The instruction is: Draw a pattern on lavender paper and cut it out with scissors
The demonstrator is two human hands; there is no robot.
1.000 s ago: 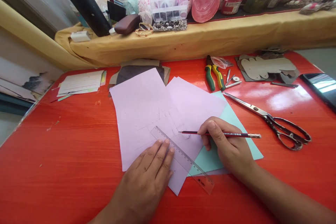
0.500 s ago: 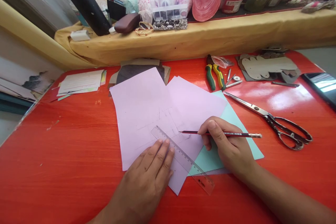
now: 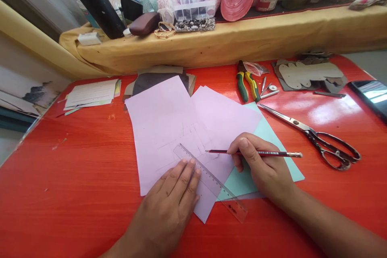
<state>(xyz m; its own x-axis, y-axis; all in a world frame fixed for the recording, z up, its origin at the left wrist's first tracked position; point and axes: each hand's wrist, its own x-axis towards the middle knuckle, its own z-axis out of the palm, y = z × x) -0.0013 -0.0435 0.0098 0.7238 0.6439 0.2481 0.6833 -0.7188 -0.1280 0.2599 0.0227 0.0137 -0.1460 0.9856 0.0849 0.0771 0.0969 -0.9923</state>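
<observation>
L hand (image 3: 172, 199) over ruler (image 3: 213, 183) edge

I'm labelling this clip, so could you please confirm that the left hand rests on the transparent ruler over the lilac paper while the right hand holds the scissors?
Not quite: in the head view, the right hand holds a pencil, not the scissors. The left hand does rest on the transparent ruler over the lilac paper.
</observation>
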